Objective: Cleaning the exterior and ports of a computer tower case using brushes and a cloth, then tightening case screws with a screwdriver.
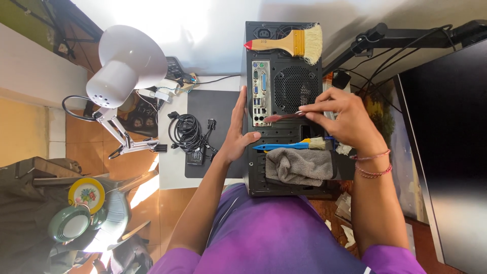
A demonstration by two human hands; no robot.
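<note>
A black desktop computer case (284, 101) lies with its rear panel facing up, ports and fan grille showing. My left hand (237, 133) presses flat against the case's left side, thumb on the panel. My right hand (344, 119) pinches a slim dark-red-handled tool (282, 117) whose handle points left across the panel. On the case rest a wide wooden-handled paintbrush (289, 43) at the far end, a small blue-handled brush (289, 146) and a folded grey cloth (299, 166) near me.
A white desk lamp (127, 66) stands at the left. Coiled black cables (188, 133) lie on a grey mat (213, 109) beside the case. A dark monitor (446, 152) on an arm fills the right. Bowls and a plate (86, 194) sit lower left.
</note>
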